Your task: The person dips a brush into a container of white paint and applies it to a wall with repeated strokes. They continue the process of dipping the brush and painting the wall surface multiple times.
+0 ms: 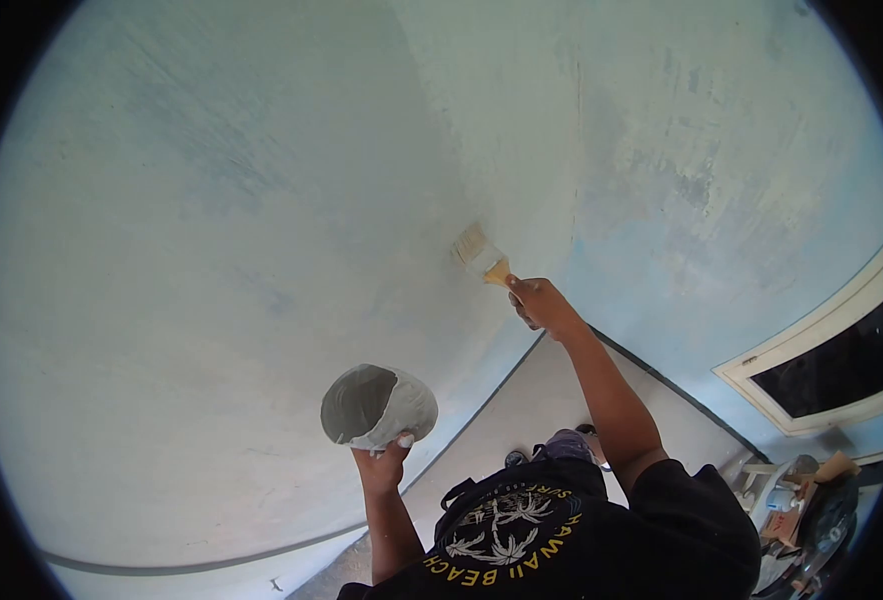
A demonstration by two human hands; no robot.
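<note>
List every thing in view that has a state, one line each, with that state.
paintbrush: gripped by right hand, bristles on the wall
bowl: held up by left hand, tilted, coated in whitish paint
wall: patchy pale blue, unevenly covered
window: white frame, dark inside

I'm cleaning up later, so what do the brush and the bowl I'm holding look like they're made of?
Brush: pale bristles, whitened with paint; a light wooden-looking handle, tan and matte, held in the right hand. Whether the bristles are natural or synthetic cannot be told.
Bowl: probably plastic or metal under a crust of dried white coating, rough and matte outside, with grey paste inside; held from below by the left hand.
</note>
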